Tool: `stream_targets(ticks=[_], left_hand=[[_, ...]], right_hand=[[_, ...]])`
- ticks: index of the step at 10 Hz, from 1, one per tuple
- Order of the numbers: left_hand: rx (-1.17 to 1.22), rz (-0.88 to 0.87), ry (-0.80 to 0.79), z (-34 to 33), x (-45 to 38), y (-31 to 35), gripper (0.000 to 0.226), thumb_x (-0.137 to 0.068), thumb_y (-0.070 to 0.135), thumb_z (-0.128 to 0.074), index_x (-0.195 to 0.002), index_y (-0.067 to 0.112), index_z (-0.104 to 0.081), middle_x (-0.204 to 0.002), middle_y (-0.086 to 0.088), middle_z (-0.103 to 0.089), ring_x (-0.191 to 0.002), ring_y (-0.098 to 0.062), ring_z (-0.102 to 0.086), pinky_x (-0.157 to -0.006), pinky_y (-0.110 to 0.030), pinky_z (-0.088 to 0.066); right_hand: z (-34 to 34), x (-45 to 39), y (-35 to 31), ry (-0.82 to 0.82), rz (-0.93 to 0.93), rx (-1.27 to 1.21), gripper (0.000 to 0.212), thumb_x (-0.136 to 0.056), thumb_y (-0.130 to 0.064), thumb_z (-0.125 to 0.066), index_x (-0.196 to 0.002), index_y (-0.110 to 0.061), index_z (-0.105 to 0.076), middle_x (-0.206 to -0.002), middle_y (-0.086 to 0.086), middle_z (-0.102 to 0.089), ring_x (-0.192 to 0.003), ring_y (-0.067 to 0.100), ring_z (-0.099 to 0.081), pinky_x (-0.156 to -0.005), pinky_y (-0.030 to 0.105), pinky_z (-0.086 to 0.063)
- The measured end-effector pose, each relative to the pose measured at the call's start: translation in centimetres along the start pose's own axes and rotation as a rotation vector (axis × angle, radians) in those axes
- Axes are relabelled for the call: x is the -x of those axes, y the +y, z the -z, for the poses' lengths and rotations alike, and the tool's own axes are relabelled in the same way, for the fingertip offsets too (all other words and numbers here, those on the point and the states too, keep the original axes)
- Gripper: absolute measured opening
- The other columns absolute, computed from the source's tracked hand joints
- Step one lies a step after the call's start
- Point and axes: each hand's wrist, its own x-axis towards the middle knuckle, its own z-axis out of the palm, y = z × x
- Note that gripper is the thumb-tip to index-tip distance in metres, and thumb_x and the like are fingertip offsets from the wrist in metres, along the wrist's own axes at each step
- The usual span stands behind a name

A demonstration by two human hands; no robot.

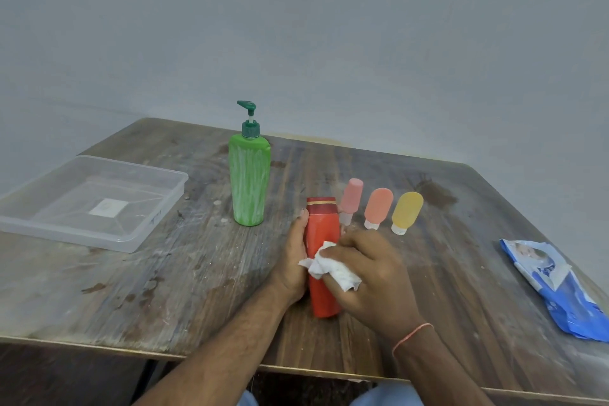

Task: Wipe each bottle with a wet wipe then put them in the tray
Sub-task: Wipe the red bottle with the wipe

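Observation:
A red bottle (323, 227) stands upright near the table's front middle. My left hand (295, 260) grips its left side. My right hand (369, 277) holds a crumpled white wet wipe (333, 269) against the bottle's front. Behind it stands a tall green pump bottle (249, 175). Three small squeeze bottles stand cap-down to the right: pink (351, 198), orange (378, 206) and yellow (407, 211). A clear plastic tray (145, 227) lies at the left with no bottle in it.
A blue wet-wipe pack (560, 287) lies near the table's right edge. The worn wooden table (164, 273) meets a plain wall at the back. Its front edge runs just below my forearms.

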Motion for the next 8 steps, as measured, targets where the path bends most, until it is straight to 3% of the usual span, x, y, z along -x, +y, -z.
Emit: stream_targets(ticks=[1, 2, 3, 4, 5, 6, 7, 8], left_hand=[[-0.048, -0.015, 0.030, 0.0, 0.2, 0.1, 0.064, -0.104, 0.056, -0.037, -0.099, 0.012, -0.083, -0.103, -0.020, -0.076, -0.095, -0.027, -0.075, -0.085, -0.036, -0.061], [-0.016, 0.006, 0.076, -0.5, -0.1, 0.2, 0.056, -0.087, 0.062, -0.062, -0.101, 0.012, -0.083, -0.103, -0.021, -0.074, -0.096, -0.027, -0.073, -0.088, -0.038, -0.060], [-0.160, 0.008, 0.105, -0.6, 0.2, 0.2, 0.049, -0.085, 0.058, -0.067, -0.096, 0.013, -0.081, -0.088, -0.007, -0.074, -0.084, -0.016, -0.073, -0.082, -0.031, -0.060], [-0.245, 0.026, 0.026, -0.3, 0.8, 0.4, 0.035, -0.112, 0.051, -0.035, -0.102, 0.030, -0.061, -0.074, 0.024, -0.075, -0.076, 0.010, -0.071, -0.072, -0.012, -0.055], [-0.584, -0.170, 0.133, -0.4, 1.2, 0.7, 0.063, -0.086, 0.072, -0.068, -0.104, 0.012, -0.059, -0.089, -0.009, -0.068, -0.086, -0.014, -0.068, -0.079, -0.026, -0.058], [-0.678, -0.254, 0.125, 0.1, 1.1, 0.6, 0.066, -0.078, 0.069, -0.078, -0.111, 0.016, -0.057, -0.105, -0.009, -0.055, -0.093, -0.010, -0.064, -0.085, -0.020, -0.053], [-0.343, -0.019, 0.020, 0.9, 0.6, -0.3, 0.040, -0.095, 0.073, -0.043, -0.118, 0.041, -0.052, -0.112, 0.027, -0.067, -0.108, 0.009, -0.068, -0.087, -0.007, -0.050], [-0.576, -0.071, 0.091, 0.6, 0.9, -0.4, 0.046, -0.106, 0.064, -0.025, -0.108, 0.034, -0.059, -0.089, 0.024, -0.077, -0.086, 0.008, -0.073, -0.079, -0.015, -0.058]], right_hand=[[0.1, -0.1, 0.2, 0.062, -0.053, 0.044, 0.024, -0.100, -0.039, -0.075, -0.102, -0.017, -0.084, -0.102, 0.002, -0.071, -0.090, 0.023, -0.067, -0.076, 0.040, -0.055], [0.1, 0.4, -0.1, -0.031, 0.005, -0.003, 0.019, -0.097, -0.036, -0.081, -0.104, -0.018, -0.084, -0.103, 0.001, -0.069, -0.091, 0.022, -0.066, -0.076, 0.039, -0.054], [0.0, 0.5, -0.4, -0.127, 0.070, 0.048, 0.025, -0.087, -0.027, -0.092, -0.109, -0.020, -0.083, -0.105, 0.000, -0.069, -0.090, 0.023, -0.065, -0.074, 0.038, -0.054], [-0.6, 0.0, -0.5, -0.036, 0.030, 0.122, 0.033, -0.085, -0.013, -0.090, -0.116, -0.017, -0.082, -0.109, 0.003, -0.070, -0.092, 0.027, -0.066, -0.074, 0.041, -0.055], [0.0, -0.4, -0.5, 0.033, 0.006, 0.104, 0.018, -0.097, -0.028, -0.080, -0.108, -0.014, -0.083, -0.100, 0.005, -0.071, -0.085, 0.027, -0.067, -0.072, 0.040, -0.055], [0.2, -0.6, -0.9, -0.091, 0.064, 0.095, 0.016, -0.094, -0.029, -0.084, -0.104, -0.016, -0.082, -0.096, 0.002, -0.067, -0.084, 0.024, -0.062, -0.070, 0.038, -0.052], [-0.1, -0.9, -1.2, -0.097, 0.065, 0.159, 0.031, -0.081, -0.012, -0.090, -0.110, -0.017, -0.082, -0.102, 0.001, -0.067, -0.087, 0.023, -0.061, -0.072, 0.036, -0.051], [0.1, -1.4, -0.7, -0.007, 0.023, 0.122, 0.023, -0.088, -0.016, -0.086, -0.111, -0.015, -0.082, -0.101, 0.003, -0.070, -0.084, 0.027, -0.065, -0.071, 0.040, -0.055]])
